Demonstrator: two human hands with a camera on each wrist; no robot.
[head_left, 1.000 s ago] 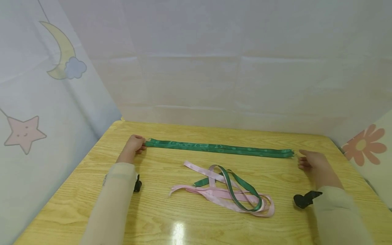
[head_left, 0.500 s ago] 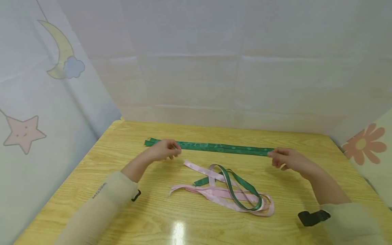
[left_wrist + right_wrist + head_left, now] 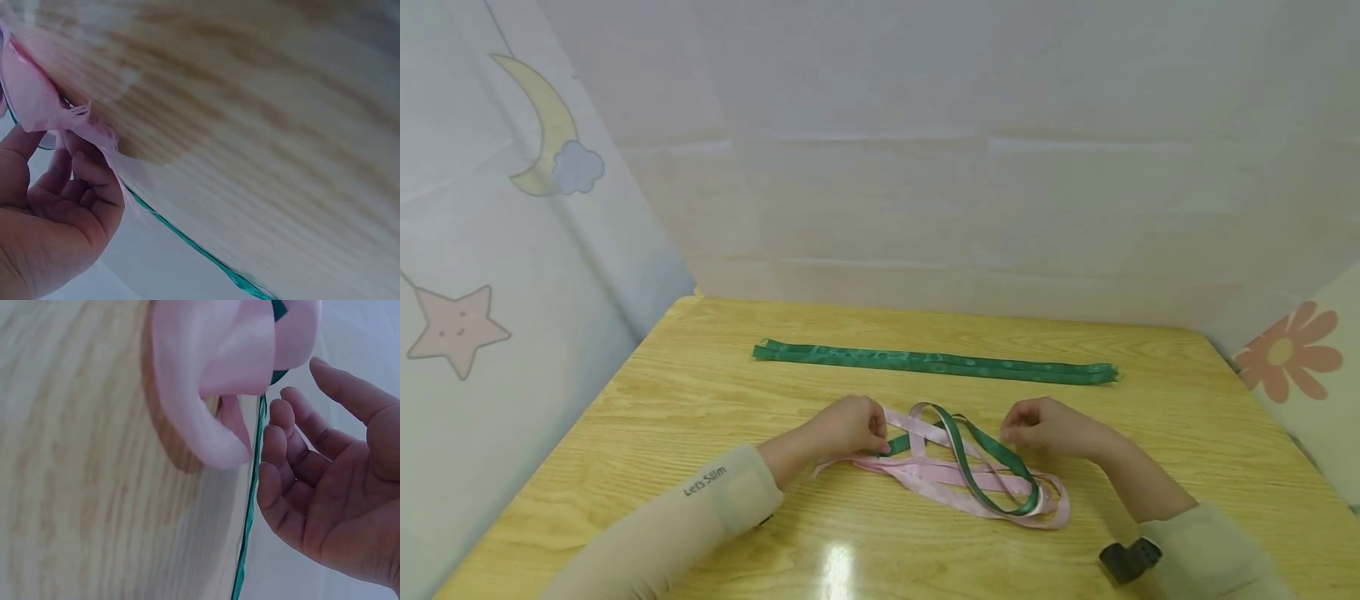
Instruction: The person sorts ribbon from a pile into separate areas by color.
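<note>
While left hand (image 3: 841, 428) lies at end of loose green ribbon (image 3: 1000, 451), pinch unclear, right hand (image 3: 1054, 427) hovers beside its loop, relaxed, empty. Pink ribbon (image 3: 934, 489) tangled between hands. Probably freeing green; next needs sure pinch.

Loosely tangled on a wooden table (image 3: 662, 417): a heap of pink ribbon (image 3: 925, 485), frayed at one end, with a green ribbon (image 3: 1002, 454) looped over it, running from the left hand (image 3: 847, 425), grip unclear, to near the right hand (image 3: 1051, 427). Behind, laid flat and nearly straight: a green strip (image 3: 917, 362).
</note>
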